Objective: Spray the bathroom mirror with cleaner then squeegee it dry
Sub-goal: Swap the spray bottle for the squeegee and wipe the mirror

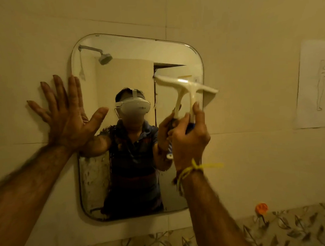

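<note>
A rounded rectangular mirror hangs on the tiled wall in front of me. My right hand is closed around the handle of a cream squeegee, whose blade lies tilted against the mirror's upper right part and juts past its right edge. My left hand is spread flat, fingers apart, on the wall and the mirror's left edge. The lower left of the glass looks spotted. No spray bottle is in view.
A sheet of paper with a line drawing is stuck to the wall at the right. An orange hook sits low on the right above a leaf-patterned tile band. The mirror reflects a shower head.
</note>
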A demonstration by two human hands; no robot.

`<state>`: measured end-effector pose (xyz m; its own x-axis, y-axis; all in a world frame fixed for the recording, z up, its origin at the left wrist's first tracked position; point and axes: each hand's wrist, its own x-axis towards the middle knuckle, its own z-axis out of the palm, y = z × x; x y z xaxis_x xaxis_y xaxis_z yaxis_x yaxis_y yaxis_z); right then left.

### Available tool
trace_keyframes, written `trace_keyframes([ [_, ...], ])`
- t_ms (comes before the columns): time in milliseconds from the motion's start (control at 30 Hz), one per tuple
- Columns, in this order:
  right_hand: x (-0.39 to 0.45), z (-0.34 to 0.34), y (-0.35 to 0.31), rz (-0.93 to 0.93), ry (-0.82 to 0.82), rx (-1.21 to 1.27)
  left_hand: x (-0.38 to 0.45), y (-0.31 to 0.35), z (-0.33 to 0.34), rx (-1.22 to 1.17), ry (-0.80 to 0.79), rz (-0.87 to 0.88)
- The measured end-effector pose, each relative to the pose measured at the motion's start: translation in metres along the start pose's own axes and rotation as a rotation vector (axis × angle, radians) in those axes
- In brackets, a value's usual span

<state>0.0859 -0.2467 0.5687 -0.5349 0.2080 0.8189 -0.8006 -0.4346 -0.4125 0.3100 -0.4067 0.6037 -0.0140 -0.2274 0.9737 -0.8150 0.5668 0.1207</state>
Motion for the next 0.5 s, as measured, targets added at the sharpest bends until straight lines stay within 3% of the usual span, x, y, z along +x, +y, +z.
trace_keyframes([
  [67, -0.011, -0.003, 0.0, 0.001, -0.038, 0.024, -0.002, 0.004, -0.005, 0.005, -0.013, 0.005],
  [233, 0.037, 0.024, -0.016, 0.021, 0.058, -0.035, -0.004, 0.006, -0.009, 0.02, -0.039, 0.004],
  [367, -0.037, 0.007, -0.022, -0.07, -0.103, -0.016, -0.005, 0.009, -0.013, 0.001, -0.043, -0.02],
  [500, -0.005, 0.033, -0.039, -0.032, -0.089, -0.037, -0.004, 0.0, -0.009, 0.015, -0.061, 0.01],
])
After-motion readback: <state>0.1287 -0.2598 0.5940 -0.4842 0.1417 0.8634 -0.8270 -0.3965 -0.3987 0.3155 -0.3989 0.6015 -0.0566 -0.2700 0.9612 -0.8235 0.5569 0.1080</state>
